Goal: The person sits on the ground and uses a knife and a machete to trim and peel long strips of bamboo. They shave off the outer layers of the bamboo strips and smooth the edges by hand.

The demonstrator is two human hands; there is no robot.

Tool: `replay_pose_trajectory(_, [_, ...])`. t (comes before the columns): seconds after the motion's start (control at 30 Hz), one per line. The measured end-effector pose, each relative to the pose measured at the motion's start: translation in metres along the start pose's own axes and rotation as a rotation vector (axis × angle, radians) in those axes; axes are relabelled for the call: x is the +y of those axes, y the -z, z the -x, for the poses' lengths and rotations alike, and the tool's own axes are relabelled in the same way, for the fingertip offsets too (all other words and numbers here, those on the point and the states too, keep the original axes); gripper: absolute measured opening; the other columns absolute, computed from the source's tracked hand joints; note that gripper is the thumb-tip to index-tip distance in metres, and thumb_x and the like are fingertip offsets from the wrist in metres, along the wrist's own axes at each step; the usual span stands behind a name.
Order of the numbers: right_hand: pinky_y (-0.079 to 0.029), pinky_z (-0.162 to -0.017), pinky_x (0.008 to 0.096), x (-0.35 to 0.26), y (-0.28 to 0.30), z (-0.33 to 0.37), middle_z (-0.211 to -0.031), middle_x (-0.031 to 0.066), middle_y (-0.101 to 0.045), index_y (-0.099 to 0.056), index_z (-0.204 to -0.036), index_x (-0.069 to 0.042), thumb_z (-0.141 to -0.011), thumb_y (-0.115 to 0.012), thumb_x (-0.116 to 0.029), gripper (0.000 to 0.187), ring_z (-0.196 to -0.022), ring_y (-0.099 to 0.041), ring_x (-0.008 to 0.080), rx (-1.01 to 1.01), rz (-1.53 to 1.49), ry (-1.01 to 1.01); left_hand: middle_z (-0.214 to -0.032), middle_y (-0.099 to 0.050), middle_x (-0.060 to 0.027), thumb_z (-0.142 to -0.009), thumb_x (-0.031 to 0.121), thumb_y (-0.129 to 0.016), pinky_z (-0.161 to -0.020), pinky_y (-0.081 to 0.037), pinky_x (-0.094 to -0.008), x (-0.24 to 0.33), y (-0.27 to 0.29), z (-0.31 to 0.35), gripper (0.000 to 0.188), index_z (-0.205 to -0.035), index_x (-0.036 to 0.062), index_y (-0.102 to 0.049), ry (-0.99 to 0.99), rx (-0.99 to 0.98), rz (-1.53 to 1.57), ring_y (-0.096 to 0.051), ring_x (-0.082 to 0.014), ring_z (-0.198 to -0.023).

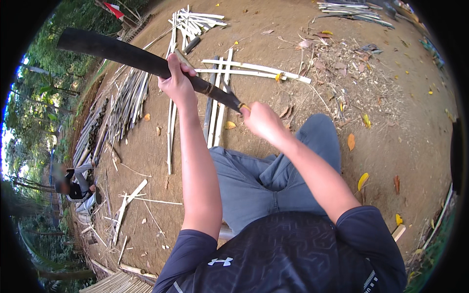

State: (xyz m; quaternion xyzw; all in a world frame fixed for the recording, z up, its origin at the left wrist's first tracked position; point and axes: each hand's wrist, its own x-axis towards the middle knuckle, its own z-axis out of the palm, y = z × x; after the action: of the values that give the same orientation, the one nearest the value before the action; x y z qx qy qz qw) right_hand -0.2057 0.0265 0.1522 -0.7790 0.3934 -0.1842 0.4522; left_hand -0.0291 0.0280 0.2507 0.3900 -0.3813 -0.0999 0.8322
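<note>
A long dark bamboo pole (pixel 117 51) slants across in front of me, its thick end raised at the upper left. My left hand (pixel 178 85) is wrapped around its middle, thumb on top. Where the pole narrows, my right hand (pixel 264 124) is closed at its near end on what looks like a knife (pixel 234 97). A dark blade-like edge and a yellow band show just beyond the fingers; the handle is hidden in my fist. Below the pole, pale split bamboo strips (pixel 221 115) lie crossed on the ground, close to my bent legs (pixel 273 171).
Piles of bamboo strips lie at the left (pixel 128 105), top (pixel 198 22) and top right (pixel 351 10). Shavings (pixel 342 63) and fallen leaves cover the dirt. A person (pixel 80 188) sits at the far left. A slatted bamboo surface (pixel 117 283) shows at the lower left.
</note>
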Motion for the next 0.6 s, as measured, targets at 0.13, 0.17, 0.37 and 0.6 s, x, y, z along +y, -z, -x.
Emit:
replay_pose_trajectory(0.13, [-0.049, -0.050, 0.0431, 0.009, -0.008, 0.005, -0.059, 0.0173, -0.062, -0.067, -0.088, 0.007, -0.101, -0.050, -0.024, 0.037, -0.050, -0.062, 0.0288, 0.067, 0.025, -0.017, -0.061, -0.051, -0.0009, -0.096, 0.027, -0.066, -0.048, -0.044, -0.0253, -0.004, -0.018, 0.005, 0.027, -0.085, 0.0039, -0.058, -0.043, 0.058, -0.083, -0.051, -0.0102, -0.050])
replay_pose_trajectory(0.17, [-0.049, -0.051, 0.0440, 0.008, -0.002, 0.000, -0.060, 0.0176, -0.062, -0.067, -0.087, 0.006, -0.101, -0.050, -0.024, 0.037, -0.050, -0.062, 0.0297, 0.010, 0.009, -0.091, -0.061, -0.051, -0.0009, -0.096, 0.027, -0.066, -0.048, -0.044, -0.0253, -0.003, -0.018, 0.003, 0.027, -0.085, 0.0038, -0.058, -0.045, 0.066, -0.083, -0.051, -0.0102, -0.050])
replay_pose_trajectory(0.37, [-0.040, -0.038, 0.0304, -0.003, 0.007, 0.006, -0.060, 0.0057, -0.054, -0.064, -0.089, 0.005, -0.102, -0.046, -0.020, 0.034, -0.042, -0.045, 0.0135, 0.029, 0.106, 0.075, -0.061, -0.051, -0.0014, -0.095, 0.028, -0.067, -0.048, -0.044, -0.0253, -0.002, -0.020, 0.006, 0.028, -0.086, 0.0031, -0.058, -0.062, 0.058, -0.070, -0.051, -0.0105, -0.050])
replay_pose_trajectory(0.6, [-0.047, -0.048, 0.0365, -0.009, 0.020, 0.004, -0.061, 0.0075, -0.058, -0.065, -0.090, 0.006, -0.103, -0.047, -0.020, 0.035, -0.049, -0.056, 0.0202, 0.077, 0.135, 0.129, -0.062, -0.052, -0.0019, -0.095, 0.029, -0.068, -0.048, -0.044, -0.0246, -0.003, -0.022, 0.012, 0.030, -0.083, 0.0037, -0.056, -0.041, -0.006, -0.053, -0.051, -0.0105, -0.050])
